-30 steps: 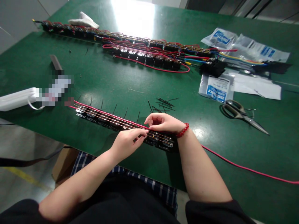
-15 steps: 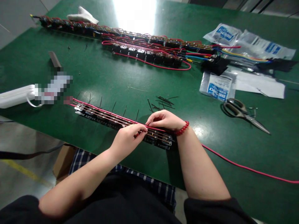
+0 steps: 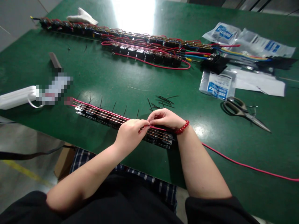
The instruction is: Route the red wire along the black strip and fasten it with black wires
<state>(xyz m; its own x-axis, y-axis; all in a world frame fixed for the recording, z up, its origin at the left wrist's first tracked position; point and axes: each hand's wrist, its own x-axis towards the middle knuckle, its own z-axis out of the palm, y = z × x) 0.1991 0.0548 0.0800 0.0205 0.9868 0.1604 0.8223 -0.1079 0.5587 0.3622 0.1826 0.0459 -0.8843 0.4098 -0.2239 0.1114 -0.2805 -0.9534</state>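
Note:
A long black strip of switch modules (image 3: 100,115) lies near the table's front edge, with a red wire (image 3: 245,166) and bare copper wires running along its top and thin black cable ties sticking up from it. My left hand (image 3: 129,133) is closed in a pinch over the strip's right part. My right hand (image 3: 164,119), with a red bead bracelet at the wrist, is closed in a pinch on the red wire just beside it. The fingertips of both hands nearly meet above the strip.
Loose black cable ties (image 3: 163,102) lie behind my hands. Scissors (image 3: 243,112) rest at the right. Plastic bags (image 3: 218,85) and finished wired strips (image 3: 144,53) fill the far side of the green table (image 3: 116,77). A white bundle (image 3: 17,97) sits at the left edge.
My left hand has slid slightly right along the strip toward my right hand. The right hand has barely moved.

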